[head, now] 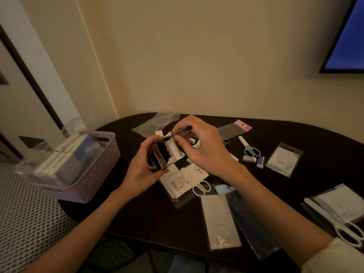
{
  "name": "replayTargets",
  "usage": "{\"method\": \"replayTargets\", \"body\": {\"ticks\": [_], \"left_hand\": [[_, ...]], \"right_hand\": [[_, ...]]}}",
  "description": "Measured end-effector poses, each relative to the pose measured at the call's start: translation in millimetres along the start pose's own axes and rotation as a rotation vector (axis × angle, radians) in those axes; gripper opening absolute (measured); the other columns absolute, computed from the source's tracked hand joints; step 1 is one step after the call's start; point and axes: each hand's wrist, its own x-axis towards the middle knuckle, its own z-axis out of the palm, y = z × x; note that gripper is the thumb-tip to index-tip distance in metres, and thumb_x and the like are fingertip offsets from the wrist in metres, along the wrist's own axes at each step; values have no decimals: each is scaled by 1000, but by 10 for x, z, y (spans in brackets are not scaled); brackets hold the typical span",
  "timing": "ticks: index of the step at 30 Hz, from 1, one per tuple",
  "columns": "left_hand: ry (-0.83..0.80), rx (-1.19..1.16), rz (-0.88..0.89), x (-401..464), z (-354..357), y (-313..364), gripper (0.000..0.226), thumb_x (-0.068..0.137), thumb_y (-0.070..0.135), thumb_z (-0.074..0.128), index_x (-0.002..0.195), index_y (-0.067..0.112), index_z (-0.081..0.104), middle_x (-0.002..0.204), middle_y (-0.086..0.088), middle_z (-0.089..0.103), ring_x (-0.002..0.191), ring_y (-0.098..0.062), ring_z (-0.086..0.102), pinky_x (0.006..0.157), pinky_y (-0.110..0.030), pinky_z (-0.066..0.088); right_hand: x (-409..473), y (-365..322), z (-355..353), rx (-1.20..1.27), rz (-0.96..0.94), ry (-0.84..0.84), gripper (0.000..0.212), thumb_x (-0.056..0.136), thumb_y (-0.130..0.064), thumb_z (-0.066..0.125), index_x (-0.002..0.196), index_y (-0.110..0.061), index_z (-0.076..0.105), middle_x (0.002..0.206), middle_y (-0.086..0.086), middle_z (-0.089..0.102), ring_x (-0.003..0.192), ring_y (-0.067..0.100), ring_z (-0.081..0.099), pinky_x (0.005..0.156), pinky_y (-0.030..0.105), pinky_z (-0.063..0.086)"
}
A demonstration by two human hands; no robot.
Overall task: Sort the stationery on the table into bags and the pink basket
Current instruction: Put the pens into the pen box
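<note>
My left hand [142, 166] grips a small open cardboard pen box [160, 156] above the dark table [137, 217], its flaps up and dark pen ends showing inside. My right hand [199, 142] pinches a black pen [178, 133] just over the box's open top, its tip at the opening. The pink basket [88, 174] stands at the table's left edge with plastic-wrapped notebooks in it. Clear empty bags lie about: one at the back [155, 122], one with a pink header [234, 129], and two near the front [220, 219].
Blue-handled scissors [249, 147] and two erasers [255, 159] lie to the right. White scissors [201, 188] poke from under a packaging card [183, 179]. More bagged cards and white scissors [346, 227] sit at the right edge. A screen [348, 36] hangs on the wall.
</note>
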Motion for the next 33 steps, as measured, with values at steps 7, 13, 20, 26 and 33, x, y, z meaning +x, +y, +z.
{"method": "replayTargets", "body": {"ticks": [7, 13, 20, 26, 33], "left_hand": [[-48, -29, 27, -11, 19, 71, 107, 63, 10, 87, 140, 41, 20, 141, 10, 38, 131, -2, 41, 104, -12, 36], [-63, -78, 22, 5, 74, 119, 104, 62, 14, 88, 139, 39, 22, 141, 4, 41, 130, -1, 42, 104, -13, 36], [-56, -142, -13, 85, 101, 126, 101, 63, 15, 87, 137, 40, 24, 141, 6, 42, 130, -3, 44, 105, -15, 36], [-54, -149, -12, 63, 108, 79, 102, 63, 12, 87, 137, 41, 24, 140, 8, 42, 130, -4, 43, 104, -13, 36], [-59, -143, -17, 38, 172, 88, 102, 62, 10, 88, 136, 42, 25, 142, 2, 40, 129, 0, 40, 96, -3, 36]], "right_hand": [[67, 111, 157, -105, 136, -39, 12, 86, -9, 68, 98, -10, 67, 97, -1, 61, 85, 4, 57, 75, 17, 51], [132, 189, 220, -291, 285, -203, 19, 84, -22, 72, 102, -17, 72, 103, -6, 42, 96, 5, 43, 79, 19, 41], [121, 294, 197, -177, 343, -215, 28, 81, -19, 74, 109, -17, 70, 109, -6, 42, 99, 4, 44, 77, 7, 37], [93, 267, 112, -76, 160, 33, 18, 82, -15, 73, 101, -15, 71, 104, -2, 53, 86, 2, 53, 69, 11, 45], [58, 387, 237, -256, 87, 26, 12, 84, -15, 71, 95, -11, 74, 98, 2, 59, 87, 6, 54, 70, 15, 43]]}}
